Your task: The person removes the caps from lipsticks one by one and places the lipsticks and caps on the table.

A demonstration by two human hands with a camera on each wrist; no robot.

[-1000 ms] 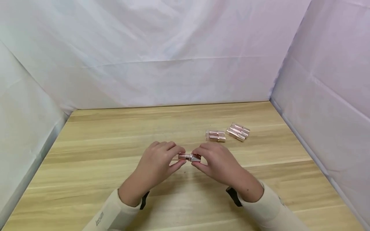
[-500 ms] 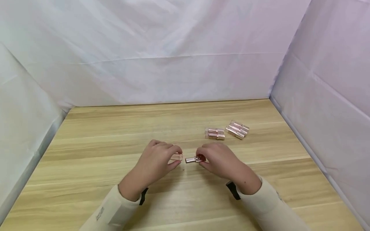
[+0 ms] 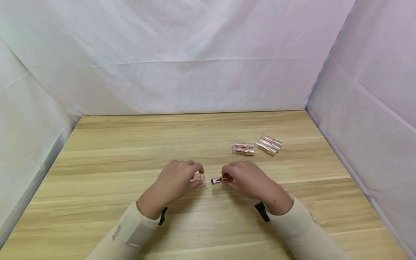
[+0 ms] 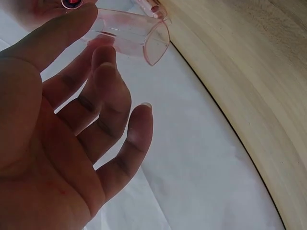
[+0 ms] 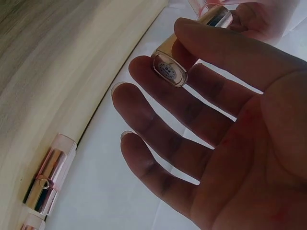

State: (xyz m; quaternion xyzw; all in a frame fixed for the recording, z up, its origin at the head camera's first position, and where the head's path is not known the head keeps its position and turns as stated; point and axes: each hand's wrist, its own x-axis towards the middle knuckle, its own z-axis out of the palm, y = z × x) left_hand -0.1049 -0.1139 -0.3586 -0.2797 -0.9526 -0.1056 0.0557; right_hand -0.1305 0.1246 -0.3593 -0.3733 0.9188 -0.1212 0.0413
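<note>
Lipstick [image 3: 217, 180] pinched in the right grip [image 3: 247, 179] has come out of the cap [image 4: 134, 31] the left grip [image 3: 177, 180] pinches.

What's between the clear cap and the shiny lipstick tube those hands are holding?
Nothing: the head view shows an open gap between the clear cap and the lipstick tube, with only wooden tabletop visible there.

One long, cream fabric left sleeve [image 3: 128, 233] and one matching long, cream fabric right sleeve [image 3: 307, 231] are covering the forearms, each ending in a plain, rounded cuff. Small, dark, slanting lettering [image 3: 116, 232] is running along the left one; a small greyish mark [image 3: 313, 217] is showing at the right one's outer edge. A blocky black left wrist piece [image 3: 163, 216] and a blocky black right wrist piece [image 3: 261, 211] are protruding at the inner cuff edges.
</note>
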